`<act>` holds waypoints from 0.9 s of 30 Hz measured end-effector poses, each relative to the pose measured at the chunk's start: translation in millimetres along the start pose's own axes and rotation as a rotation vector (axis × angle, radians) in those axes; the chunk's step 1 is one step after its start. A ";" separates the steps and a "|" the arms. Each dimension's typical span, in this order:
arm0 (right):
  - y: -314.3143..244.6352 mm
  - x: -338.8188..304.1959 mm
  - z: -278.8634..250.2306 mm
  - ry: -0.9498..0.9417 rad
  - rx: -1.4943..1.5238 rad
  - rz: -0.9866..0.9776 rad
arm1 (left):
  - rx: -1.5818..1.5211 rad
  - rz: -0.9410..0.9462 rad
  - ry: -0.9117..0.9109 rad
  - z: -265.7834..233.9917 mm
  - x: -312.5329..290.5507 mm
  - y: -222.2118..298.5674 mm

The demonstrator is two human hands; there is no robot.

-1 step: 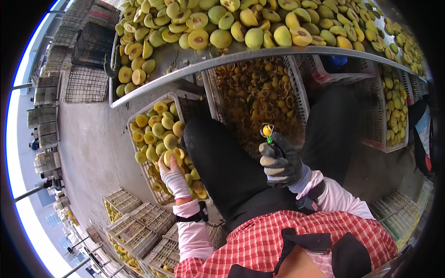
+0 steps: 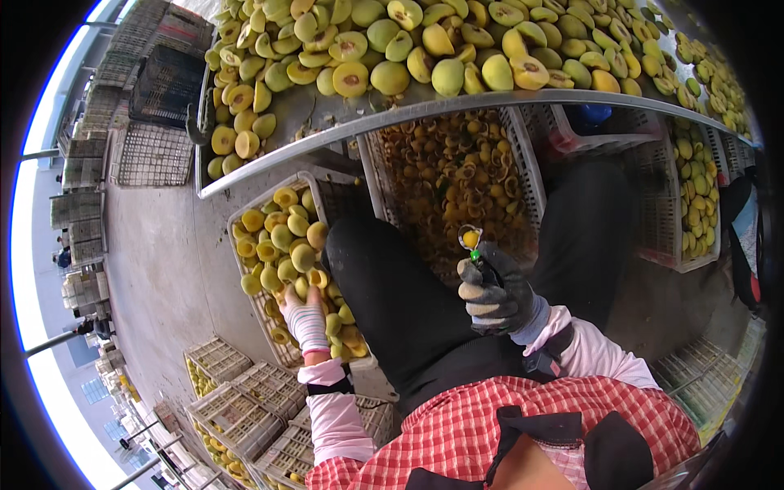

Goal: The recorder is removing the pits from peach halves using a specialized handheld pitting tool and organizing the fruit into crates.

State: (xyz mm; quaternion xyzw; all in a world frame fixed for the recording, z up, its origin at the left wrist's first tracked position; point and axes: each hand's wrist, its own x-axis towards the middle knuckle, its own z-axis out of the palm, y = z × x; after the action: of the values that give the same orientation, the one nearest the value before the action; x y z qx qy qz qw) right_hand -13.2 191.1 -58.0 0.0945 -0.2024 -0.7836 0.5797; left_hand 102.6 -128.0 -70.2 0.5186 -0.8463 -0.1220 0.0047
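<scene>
Fruit halves [image 2: 282, 238], smooth and hollowed, filled the plastic crate [image 2: 311, 181], where the left hand [image 2: 302, 317] lay among them, fingers bent, its hold unclear; the right hand [image 2: 500, 294], in a coated glove, was curled around a metal-looped tool [image 2: 475, 256].

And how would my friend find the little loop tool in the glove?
Start at the red checked shirt and follow the pink right sleeve up to the dark gloved right hand. The loop tool pokes out of its top. Its bright green band sets it apart from the brownish-yellow fruit pieces beyond.
</scene>
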 end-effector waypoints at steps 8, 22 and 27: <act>-8.9 15.5 20.2 0.521 -0.547 -0.076 | -0.089 0.743 -0.033 -26.4 38.0 298.7; -45.8 2.8 64.2 0.259 -0.773 -0.369 | -1.012 0.809 -0.483 -8.7 13.6 283.3; -44.1 30.0 62.0 0.685 -1.051 -0.392 | -1.381 0.341 -0.788 4.8 -54.5 240.9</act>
State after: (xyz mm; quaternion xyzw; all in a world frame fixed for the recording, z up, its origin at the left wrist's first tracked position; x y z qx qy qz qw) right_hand -84.6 186.4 -18.4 0.0782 0.4245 -0.7948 0.4267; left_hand -84.0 25.0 -17.5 0.1819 -0.5871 -0.7876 0.0437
